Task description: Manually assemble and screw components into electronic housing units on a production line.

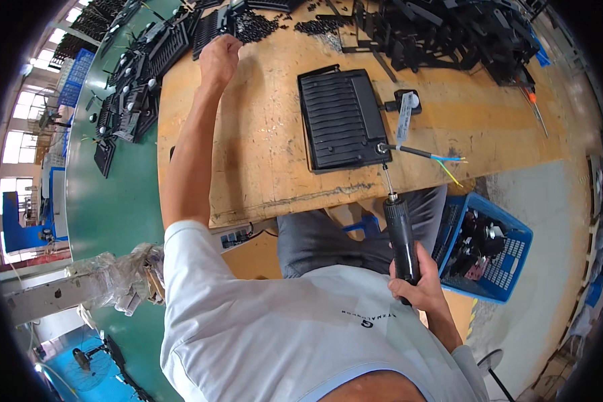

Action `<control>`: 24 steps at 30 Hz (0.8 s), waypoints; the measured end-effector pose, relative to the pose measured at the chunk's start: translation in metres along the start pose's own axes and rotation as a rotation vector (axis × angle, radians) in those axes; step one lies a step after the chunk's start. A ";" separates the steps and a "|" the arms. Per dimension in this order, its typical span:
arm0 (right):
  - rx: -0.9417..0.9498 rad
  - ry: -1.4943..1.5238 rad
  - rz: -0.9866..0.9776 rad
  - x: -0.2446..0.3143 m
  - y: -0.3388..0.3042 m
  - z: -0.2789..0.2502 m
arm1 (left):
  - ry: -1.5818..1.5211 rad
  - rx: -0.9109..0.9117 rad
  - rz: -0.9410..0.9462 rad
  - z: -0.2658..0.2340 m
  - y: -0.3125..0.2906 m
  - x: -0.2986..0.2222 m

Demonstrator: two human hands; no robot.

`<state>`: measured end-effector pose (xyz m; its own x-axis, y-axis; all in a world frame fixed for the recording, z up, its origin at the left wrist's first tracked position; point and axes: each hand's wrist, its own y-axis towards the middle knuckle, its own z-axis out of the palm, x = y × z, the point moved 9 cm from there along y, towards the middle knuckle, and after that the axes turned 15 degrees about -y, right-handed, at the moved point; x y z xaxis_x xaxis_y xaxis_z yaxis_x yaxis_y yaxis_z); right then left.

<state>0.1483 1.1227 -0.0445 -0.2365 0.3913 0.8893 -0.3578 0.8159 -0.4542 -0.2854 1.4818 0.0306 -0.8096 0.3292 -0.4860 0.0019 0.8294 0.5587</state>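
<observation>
The right hand (419, 285) was wrapped tight round the black electric screwdriver (402, 241), bit near the finned black housing (342, 120) mid-bench; the left hand (219, 59), closed, pinched at the screw pile (254, 27); keeping the driver upright looked wise.

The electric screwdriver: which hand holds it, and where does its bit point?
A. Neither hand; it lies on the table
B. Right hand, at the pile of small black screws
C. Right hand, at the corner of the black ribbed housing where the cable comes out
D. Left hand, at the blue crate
C: the right hand grips the electric screwdriver, whose bit meets the black ribbed housing at its cable corner.
</observation>
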 end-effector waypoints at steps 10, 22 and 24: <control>0.034 0.074 0.085 -0.021 -0.012 -0.004 | -0.562 0.346 0.421 0.045 -0.126 -0.227; 0.002 -0.019 0.034 -0.021 -0.019 -0.015 | -0.520 0.284 0.222 0.063 -0.155 -0.266; 0.011 -0.025 0.053 -0.023 -0.019 -0.017 | -0.508 0.291 0.202 0.064 -0.154 -0.265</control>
<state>0.1756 1.1055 -0.0554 -0.2782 0.4229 0.8624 -0.3536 0.7897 -0.5013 -0.0340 1.2958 0.0301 -0.3960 0.6070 -0.6890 0.3439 0.7938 0.5016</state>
